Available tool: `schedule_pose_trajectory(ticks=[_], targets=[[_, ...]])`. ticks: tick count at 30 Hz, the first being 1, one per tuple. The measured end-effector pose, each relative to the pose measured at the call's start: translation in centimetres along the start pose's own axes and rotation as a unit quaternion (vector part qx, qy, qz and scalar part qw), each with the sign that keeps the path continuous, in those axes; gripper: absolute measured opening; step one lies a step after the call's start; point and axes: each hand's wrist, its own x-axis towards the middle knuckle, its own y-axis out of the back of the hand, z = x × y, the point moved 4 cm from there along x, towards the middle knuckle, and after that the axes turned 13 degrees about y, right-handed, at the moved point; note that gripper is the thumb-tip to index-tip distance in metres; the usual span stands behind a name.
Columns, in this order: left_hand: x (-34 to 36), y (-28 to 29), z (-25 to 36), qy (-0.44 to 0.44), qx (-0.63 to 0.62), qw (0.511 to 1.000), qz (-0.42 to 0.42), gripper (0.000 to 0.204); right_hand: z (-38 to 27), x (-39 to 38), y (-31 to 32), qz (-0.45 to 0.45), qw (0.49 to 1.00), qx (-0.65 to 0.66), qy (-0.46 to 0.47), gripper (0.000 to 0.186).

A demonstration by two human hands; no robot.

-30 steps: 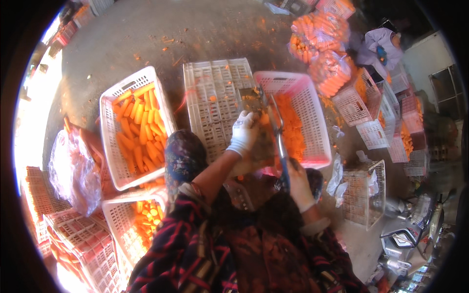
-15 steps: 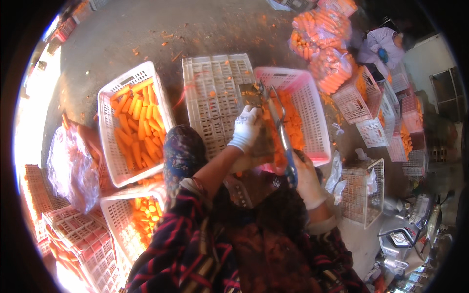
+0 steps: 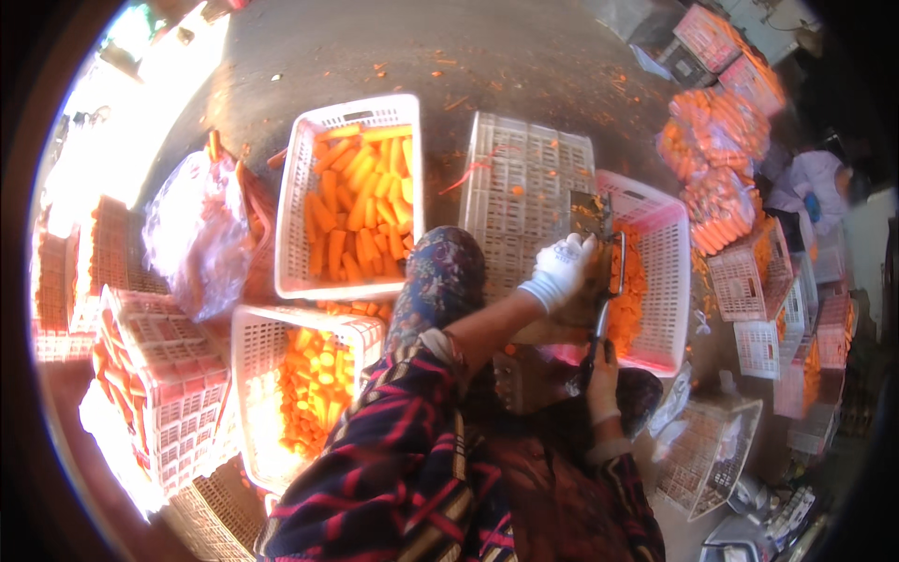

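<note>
In the head view, looks down past a plaid sleeve (image 3: 412,468) and a flowered trouser knee (image 3: 440,272) toward a white lattice crate (image 3: 524,183), apparently upturned. Bends the fingers of the white-gloved left hand (image 3: 560,266) down over a dark board (image 3: 588,214) at the right side of that crate. Cannot tell, with blur and the glove in the way, whether gripping a carrot there or just pressing on the board. Wraps the right hand (image 3: 603,379) around the dark handle of a long metal cutter (image 3: 602,320), nearer than the left hand and to its right, pointing its metal part away along the board's right edge.

Just right of the cutter, shows a pinkish-white crate (image 3: 667,281) with chopped carrot pieces (image 3: 626,314) inside. Left of the knee, shows a white crate (image 3: 292,220) full of whole peeled carrots (image 3: 370,178), and nearer, another white crate (image 3: 255,375) with cut carrots (image 3: 318,379) in strong light. Farther left, includes a clear plastic bag (image 3: 192,234) and, nearer, stacked crates (image 3: 187,403). At the far right, includes bagged carrots (image 3: 719,126) near a co-worker in pale clothing (image 3: 813,192).
</note>
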Motion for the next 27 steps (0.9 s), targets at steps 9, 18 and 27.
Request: schedule_pose_trajectory(ticks=[9,18,27], targets=[[-15.1,23.8,-17.4,0.131,-0.021,0.942,0.307,0.034,1.1,0.1,0.7,0.01,1.0,0.006,0.006,0.025],[-17.6,18.4,-33.2,0.288,0.094,0.932,0.197,0.023,3.1,0.2,2.8,0.02,0.999,-0.021,-0.028,0.039],[12.6,11.2,-46.2,0.437,-0.286,0.831,0.189,0.024,-0.6,-1.8,1.3,-0.058,0.8,-0.512,0.306,0.039]])
